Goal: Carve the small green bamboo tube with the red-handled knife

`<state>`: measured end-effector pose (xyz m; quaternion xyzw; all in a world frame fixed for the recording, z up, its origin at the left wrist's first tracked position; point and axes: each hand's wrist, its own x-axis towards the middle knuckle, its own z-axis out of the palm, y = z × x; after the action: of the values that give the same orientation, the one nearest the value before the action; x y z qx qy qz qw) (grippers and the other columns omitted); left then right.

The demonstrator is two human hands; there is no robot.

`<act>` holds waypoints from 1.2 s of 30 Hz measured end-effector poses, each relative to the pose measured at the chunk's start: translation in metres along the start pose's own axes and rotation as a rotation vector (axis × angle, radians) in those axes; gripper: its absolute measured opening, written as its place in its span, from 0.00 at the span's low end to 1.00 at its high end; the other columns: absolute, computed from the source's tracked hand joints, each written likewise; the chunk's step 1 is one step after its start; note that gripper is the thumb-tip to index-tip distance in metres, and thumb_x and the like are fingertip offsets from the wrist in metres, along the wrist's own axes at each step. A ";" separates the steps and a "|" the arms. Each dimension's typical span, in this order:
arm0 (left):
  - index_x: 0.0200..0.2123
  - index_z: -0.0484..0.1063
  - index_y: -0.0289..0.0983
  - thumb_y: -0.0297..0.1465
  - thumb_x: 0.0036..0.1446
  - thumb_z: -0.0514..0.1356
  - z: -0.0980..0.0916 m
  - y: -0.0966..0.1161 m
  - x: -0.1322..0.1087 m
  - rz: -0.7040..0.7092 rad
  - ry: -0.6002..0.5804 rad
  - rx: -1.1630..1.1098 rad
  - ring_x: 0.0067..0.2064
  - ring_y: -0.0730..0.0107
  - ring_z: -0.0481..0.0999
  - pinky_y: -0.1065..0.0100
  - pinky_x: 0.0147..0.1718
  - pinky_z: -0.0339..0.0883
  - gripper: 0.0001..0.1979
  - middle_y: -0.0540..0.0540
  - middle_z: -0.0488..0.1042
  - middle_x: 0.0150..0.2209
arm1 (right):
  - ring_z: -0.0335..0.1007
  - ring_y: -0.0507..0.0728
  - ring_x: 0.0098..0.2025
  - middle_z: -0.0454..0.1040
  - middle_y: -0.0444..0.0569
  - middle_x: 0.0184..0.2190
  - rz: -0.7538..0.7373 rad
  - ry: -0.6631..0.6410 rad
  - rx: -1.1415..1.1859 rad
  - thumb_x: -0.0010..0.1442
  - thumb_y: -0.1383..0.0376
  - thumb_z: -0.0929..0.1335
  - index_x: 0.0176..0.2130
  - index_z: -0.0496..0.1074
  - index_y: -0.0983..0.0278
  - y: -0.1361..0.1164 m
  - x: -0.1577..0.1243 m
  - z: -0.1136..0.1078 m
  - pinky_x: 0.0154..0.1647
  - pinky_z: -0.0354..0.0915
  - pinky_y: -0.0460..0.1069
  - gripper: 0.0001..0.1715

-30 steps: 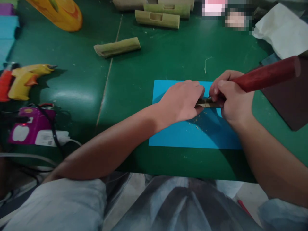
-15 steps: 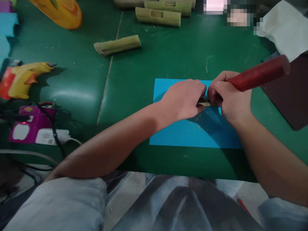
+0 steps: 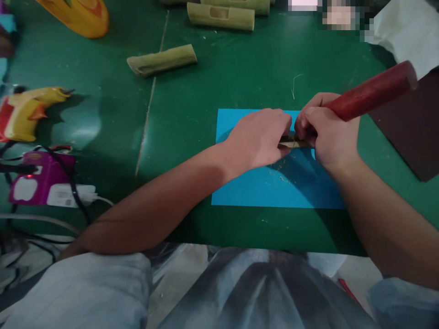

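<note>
My left hand (image 3: 259, 137) is closed on a thin pale strip of wood or bamboo (image 3: 292, 144), pressed down over a blue sheet (image 3: 245, 189). Close by on the right, my right hand (image 3: 334, 135) grips a tool by its thick red handle (image 3: 377, 91), which slants up to the right. The tool's working end is hidden under my right fingers, at the right part of the strip. Small pale shavings are scattered on the blue sheet just below the strip.
A bamboo tube (image 3: 163, 61) lies beyond the sheet, and a notched bamboo tube (image 3: 221, 17) lies farther back. On the left are a yellow glue gun (image 3: 27, 112) and a purple power block (image 3: 43, 178) with cables. A dark brown board (image 3: 411, 123) lies right.
The view has shifted slightly, so table items sit a little higher and farther left. More of the strip shows between my hands. The red handle has tilted up slightly.
</note>
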<state>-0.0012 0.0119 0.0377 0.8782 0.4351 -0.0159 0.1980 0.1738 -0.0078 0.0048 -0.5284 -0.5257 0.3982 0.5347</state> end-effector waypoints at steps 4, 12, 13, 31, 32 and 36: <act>0.56 0.81 0.41 0.34 0.71 0.67 -0.001 0.000 0.000 -0.004 0.006 -0.003 0.61 0.44 0.86 0.55 0.53 0.74 0.13 0.40 0.86 0.57 | 0.60 0.59 0.25 0.66 0.46 0.19 0.029 0.017 -0.015 0.66 0.58 0.78 0.20 0.67 0.51 -0.002 -0.001 0.002 0.26 0.59 0.58 0.28; 0.57 0.82 0.42 0.34 0.70 0.68 -0.002 0.002 -0.001 -0.029 -0.016 -0.004 0.60 0.44 0.87 0.55 0.51 0.73 0.13 0.40 0.87 0.55 | 0.59 0.56 0.23 0.64 0.45 0.18 -0.021 0.022 0.030 0.68 0.57 0.77 0.21 0.66 0.53 0.004 -0.001 0.002 0.23 0.56 0.54 0.28; 0.57 0.82 0.42 0.34 0.70 0.67 -0.002 0.002 -0.001 -0.027 -0.014 -0.008 0.60 0.44 0.87 0.54 0.51 0.74 0.14 0.41 0.87 0.55 | 0.59 0.57 0.23 0.64 0.45 0.18 -0.019 0.016 0.026 0.67 0.57 0.77 0.21 0.66 0.53 0.004 -0.001 0.002 0.24 0.57 0.54 0.27; 0.52 0.87 0.41 0.36 0.72 0.68 0.002 -0.002 -0.002 0.014 0.027 -0.004 0.55 0.50 0.86 0.58 0.50 0.74 0.10 0.41 0.88 0.51 | 0.58 0.57 0.22 0.64 0.44 0.18 -0.011 0.045 0.013 0.66 0.57 0.80 0.20 0.67 0.53 0.002 0.001 0.003 0.24 0.60 0.56 0.29; 0.52 0.87 0.41 0.36 0.72 0.68 0.003 -0.001 -0.001 0.011 0.026 0.000 0.55 0.50 0.86 0.58 0.50 0.74 0.10 0.41 0.88 0.51 | 0.59 0.57 0.22 0.63 0.44 0.17 -0.017 0.045 0.021 0.65 0.58 0.80 0.20 0.67 0.52 0.003 0.001 0.004 0.24 0.61 0.56 0.28; 0.54 0.87 0.39 0.35 0.74 0.67 0.009 0.000 -0.001 0.039 0.041 0.025 0.58 0.47 0.86 0.57 0.51 0.75 0.11 0.39 0.87 0.54 | 0.58 0.57 0.23 0.64 0.43 0.18 -0.029 0.037 0.007 0.63 0.58 0.78 0.20 0.67 0.52 0.002 -0.001 0.003 0.25 0.62 0.56 0.26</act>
<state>-0.0009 0.0077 0.0296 0.8890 0.4218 0.0004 0.1782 0.1706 -0.0083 0.0027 -0.5263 -0.5218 0.3824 0.5518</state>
